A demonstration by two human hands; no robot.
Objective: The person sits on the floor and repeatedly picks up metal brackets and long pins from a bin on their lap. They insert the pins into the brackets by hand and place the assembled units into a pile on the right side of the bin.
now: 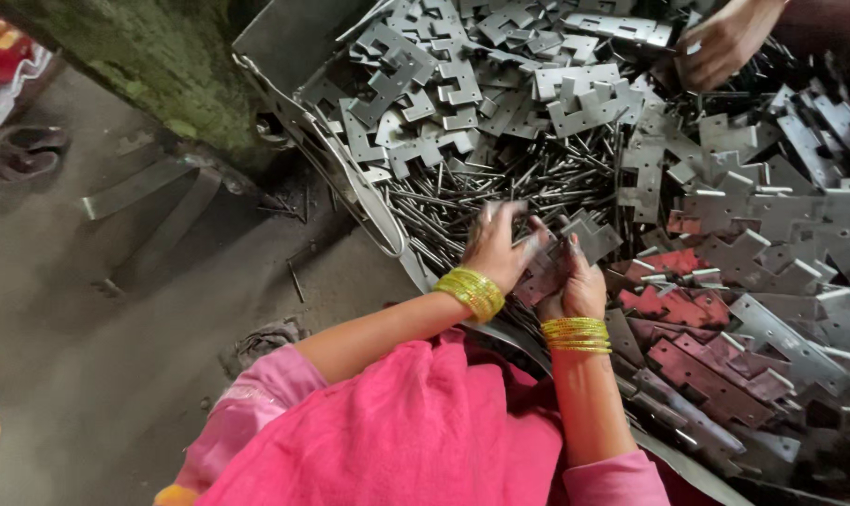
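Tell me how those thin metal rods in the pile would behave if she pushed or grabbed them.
The thin metal rods look round and straight, so they would probably roll and slide under a push. They seem stiff. Lying loose and crisscrossed beside the flat metal plates, a handful would likely slip and scatter.

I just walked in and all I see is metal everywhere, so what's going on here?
A person in pink with yellow bangles holds both hands together over a big heap of flat grey hinge plates and thin metal pins. The left hand and right hand grip a plate between them. Another person's hand reaches into the heap at the top.
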